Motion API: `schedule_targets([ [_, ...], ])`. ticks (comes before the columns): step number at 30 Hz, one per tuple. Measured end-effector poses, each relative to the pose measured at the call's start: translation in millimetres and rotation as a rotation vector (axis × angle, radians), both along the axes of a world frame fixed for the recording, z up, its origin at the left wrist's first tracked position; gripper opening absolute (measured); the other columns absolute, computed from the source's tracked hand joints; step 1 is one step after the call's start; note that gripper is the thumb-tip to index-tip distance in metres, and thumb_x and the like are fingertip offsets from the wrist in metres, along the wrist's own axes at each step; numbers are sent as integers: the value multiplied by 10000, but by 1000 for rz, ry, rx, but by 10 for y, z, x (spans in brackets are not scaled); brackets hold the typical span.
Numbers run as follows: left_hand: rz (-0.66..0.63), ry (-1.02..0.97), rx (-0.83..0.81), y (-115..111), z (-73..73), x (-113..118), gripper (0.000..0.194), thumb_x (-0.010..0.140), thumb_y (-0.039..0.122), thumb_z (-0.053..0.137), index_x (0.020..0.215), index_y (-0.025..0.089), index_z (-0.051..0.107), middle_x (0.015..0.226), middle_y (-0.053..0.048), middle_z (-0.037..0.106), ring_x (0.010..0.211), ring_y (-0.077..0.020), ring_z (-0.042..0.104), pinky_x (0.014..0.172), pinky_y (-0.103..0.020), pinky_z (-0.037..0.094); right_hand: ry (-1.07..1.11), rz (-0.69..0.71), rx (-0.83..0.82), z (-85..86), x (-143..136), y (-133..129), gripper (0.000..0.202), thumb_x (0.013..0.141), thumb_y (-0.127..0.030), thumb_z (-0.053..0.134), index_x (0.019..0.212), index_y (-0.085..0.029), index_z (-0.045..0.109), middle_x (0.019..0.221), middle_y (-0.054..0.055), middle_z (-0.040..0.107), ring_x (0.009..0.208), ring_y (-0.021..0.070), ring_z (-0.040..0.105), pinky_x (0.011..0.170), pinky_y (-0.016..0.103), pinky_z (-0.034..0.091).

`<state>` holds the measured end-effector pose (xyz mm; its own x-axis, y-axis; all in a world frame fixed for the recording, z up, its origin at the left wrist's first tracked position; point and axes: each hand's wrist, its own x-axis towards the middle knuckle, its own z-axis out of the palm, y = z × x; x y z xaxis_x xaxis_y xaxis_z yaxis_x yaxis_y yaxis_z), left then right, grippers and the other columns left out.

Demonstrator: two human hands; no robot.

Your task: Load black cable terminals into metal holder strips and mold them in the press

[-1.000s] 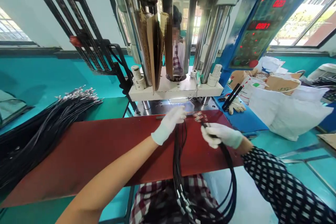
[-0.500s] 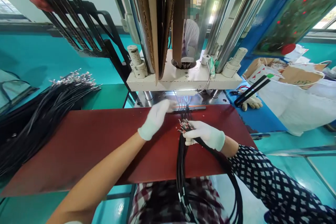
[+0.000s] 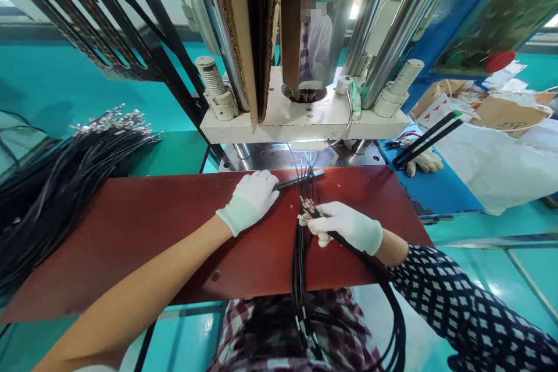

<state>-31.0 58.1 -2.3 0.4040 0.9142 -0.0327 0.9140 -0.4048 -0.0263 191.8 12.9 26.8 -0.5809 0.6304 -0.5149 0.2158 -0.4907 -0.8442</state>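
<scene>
My left hand (image 3: 255, 199), in a white glove, is closed on the left end of a dark bar (image 3: 290, 182) at the red board's back edge. The bar's other end lies by thin wires (image 3: 307, 165) that run from under the white press plate (image 3: 265, 132). My right hand (image 3: 342, 225), also gloved, grips a bundle of black cables (image 3: 370, 267) near their stripped, coppery ends (image 3: 308, 207). Beside those ends, more black cables (image 3: 298, 267) hang down over the board's front edge onto my lap.
The red board (image 3: 165, 232) spans the front. A large pile of black cables (image 3: 78, 168) lies at the left. Metal columns (image 3: 401, 29) rise from the press. On the right are a glove (image 3: 425, 161), black strips (image 3: 429, 142) and a white sack (image 3: 501, 168).
My left hand has moved slightly down and left and closed on the dark bar, which is now tilted and shifted left. My right hand keeps its hold on the bundle. The view has shifted slightly.
</scene>
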Motion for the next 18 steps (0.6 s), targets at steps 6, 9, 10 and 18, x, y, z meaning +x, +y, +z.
schedule_targets([
  [6, 159, 78, -51, -243, 81, -151, 293, 992, 351, 402, 1060, 139, 591, 1041, -124, 620, 927, -296, 627, 759, -382, 439, 148, -76, -182, -72, -61, 5, 366, 765, -408, 743, 945, -97, 675, 780, 44, 633, 572, 91, 583, 576, 233, 523],
  [9, 319, 22, -153, -427, 171, -308, 265, 987, 358, 383, 1031, 171, 565, 1000, -108, 638, 893, -300, 643, 710, -369, 439, 132, -109, -101, -63, -16, -15, 367, 820, -368, 675, 1093, -130, 620, 846, 45, 639, 684, 131, 633, 706, 309, 575],
  [10, 399, -26, -199, -499, 201, -376, 263, 986, 376, 371, 1032, 188, 549, 970, -96, 648, 863, -294, 649, 688, -359, 437, 78, -113, 10, -64, 3, -33, 354, 813, -314, 668, 1115, -145, 595, 852, 34, 633, 703, 132, 626, 726, 316, 571],
  [18, 536, -401, -193, -917, 267, -643, 288, 951, 485, 380, 1062, 236, 470, 843, -33, 654, 711, -216, 620, 654, -307, 430, -377, -80, 651, -95, 52, -207, 251, 898, -209, 493, 1125, -152, 583, 916, 70, 617, 773, 170, 644, 741, 328, 546],
])
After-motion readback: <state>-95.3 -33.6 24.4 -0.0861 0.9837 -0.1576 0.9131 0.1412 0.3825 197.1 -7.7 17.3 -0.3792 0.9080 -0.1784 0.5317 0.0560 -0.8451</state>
